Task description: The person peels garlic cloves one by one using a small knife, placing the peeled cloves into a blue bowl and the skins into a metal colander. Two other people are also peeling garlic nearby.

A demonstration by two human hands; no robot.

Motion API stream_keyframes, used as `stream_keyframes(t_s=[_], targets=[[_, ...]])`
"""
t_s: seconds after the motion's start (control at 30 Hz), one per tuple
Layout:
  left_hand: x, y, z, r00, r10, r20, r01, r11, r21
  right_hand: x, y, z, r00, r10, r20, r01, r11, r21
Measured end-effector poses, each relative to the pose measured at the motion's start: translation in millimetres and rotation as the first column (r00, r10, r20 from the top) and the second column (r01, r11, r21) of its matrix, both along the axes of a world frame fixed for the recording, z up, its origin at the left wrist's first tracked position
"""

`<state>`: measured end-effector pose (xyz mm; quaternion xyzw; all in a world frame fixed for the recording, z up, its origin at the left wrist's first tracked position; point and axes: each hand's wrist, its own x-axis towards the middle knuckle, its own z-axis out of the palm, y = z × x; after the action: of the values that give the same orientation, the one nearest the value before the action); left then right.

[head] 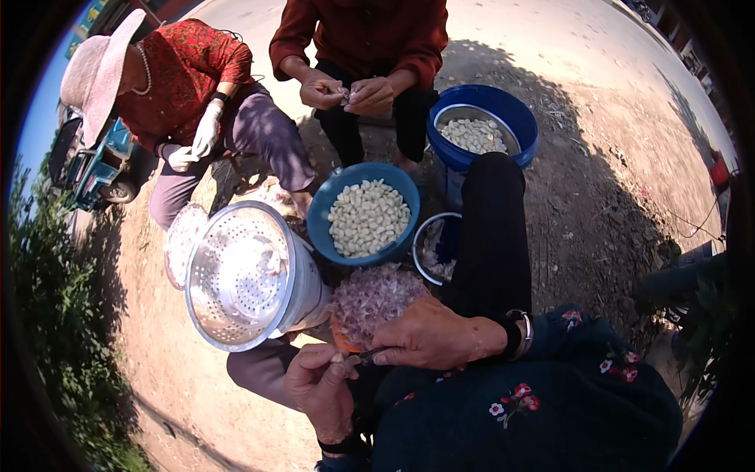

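Observation:
Between the thumb and fingertips of my left hand [323,383] is a pale garlic clove [337,358]. My right hand [433,336] grips a small knife [370,354], its tip at the clove; the handle is mostly hidden by my fingers. Just beyond my hands lies a heap of pinkish garlic skins [377,301] in an orange container [344,336], partly covered by my right hand. Farther out, a blue plastic basin [314,215] holds many peeled cloves [368,218].
A perforated metal colander [236,283] tilts at the left. A metal-rimmed pot [417,248] stands by my knee. Beyond it, a blue bucket [528,144] carries a metal bowl of cloves [473,135]. Two people sit opposite; one wears white gloves [206,131], the other's bare hands [348,94] hold something small.

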<state>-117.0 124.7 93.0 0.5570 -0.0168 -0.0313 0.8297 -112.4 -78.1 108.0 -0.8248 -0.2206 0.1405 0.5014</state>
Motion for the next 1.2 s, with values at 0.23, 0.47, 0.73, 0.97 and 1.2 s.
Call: stream_keyframes(t_s=[0.23,0.47,0.73,0.97,1.2], targets=[[9.4,6.8,11.7,0.993,0.091,-0.074,-0.096,0.993,-0.067,-1.8,2.3,-16.4,0.998,0.066,0.025,-0.059,0.974,-0.221],[9.8,7.0,5.6,0.993,0.102,0.050,-0.109,0.980,0.164,1.8,7.9,2.6,0.973,-0.144,0.182,0.161,0.984,-0.081],[8.9,0.3,10.3,0.994,-0.025,0.104,-0.023,0.899,0.438,6.2,4.0,11.0,0.972,-0.101,0.212,0.130,0.983,-0.130],[11.3,2.9,10.2,0.980,-0.152,0.126,0.051,0.812,0.582,6.2,4.8,3.2,0.957,-0.071,0.280,0.113,0.984,-0.138],[18.1,7.5,12.1,0.952,-0.294,0.081,0.185,0.768,0.613,12.0,-2.0,6.6,0.975,0.058,0.217,-0.003,0.969,-0.246]])
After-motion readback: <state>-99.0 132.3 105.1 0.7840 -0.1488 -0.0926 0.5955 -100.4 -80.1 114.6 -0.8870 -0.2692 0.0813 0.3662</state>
